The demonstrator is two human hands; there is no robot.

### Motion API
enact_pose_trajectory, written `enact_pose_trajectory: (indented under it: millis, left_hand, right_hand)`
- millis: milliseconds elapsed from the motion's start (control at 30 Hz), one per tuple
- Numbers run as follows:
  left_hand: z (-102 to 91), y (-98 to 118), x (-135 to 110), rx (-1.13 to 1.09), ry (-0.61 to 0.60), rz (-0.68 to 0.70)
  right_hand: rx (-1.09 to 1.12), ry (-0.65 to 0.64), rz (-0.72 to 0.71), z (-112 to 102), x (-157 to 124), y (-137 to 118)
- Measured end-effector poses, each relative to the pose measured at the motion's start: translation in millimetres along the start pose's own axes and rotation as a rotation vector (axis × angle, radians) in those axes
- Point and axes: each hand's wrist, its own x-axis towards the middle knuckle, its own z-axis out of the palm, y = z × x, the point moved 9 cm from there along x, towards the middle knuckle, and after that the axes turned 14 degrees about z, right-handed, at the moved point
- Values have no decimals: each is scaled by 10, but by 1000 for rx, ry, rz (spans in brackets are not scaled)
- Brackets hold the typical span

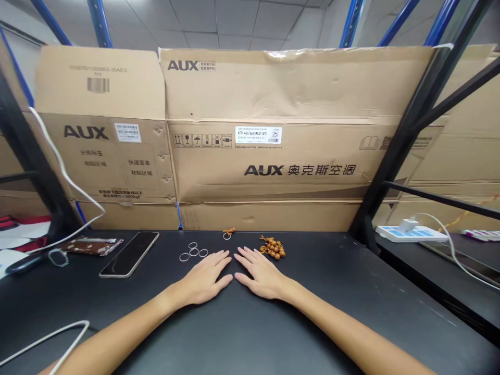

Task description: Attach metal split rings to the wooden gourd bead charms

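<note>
where cardboard boxes point(273, 130) wall off rear, black table point(332, 302) carries all parts. phone point(129, 253) far left. left hand point(205, 278), right hand point(260, 273): flat, palms down, fingers spread, holding nothing; judged idle, pre-pick. wooden beads point(273, 247) just beyond right fingertips; metal rings point(193, 252) beside left. picking thin rings calls for fingertip pinch. ringed bead point(228, 234) detail unclear.

A black table point(351, 291) fills the lower half. At 12 o'clock, big cardboard boxes point(273, 156) stand like a wall. Black posts point(406, 135) rise at 2 and 9 o'clock. Blue beams point(97, 21) cross a grey tiled ceiling point(219, 21) on top.
</note>
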Motion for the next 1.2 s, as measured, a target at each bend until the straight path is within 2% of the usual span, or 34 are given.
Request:
enact_pose_trajectory:
  millis: [300,1200]
  left_hand:
    - [-30,12,-2,7,63,18]
    - [-31,19,16,36,15,-5]
  right_hand:
    - [2,-10,5,21,6,9]
    - [7,17,11,-6,-1,7]
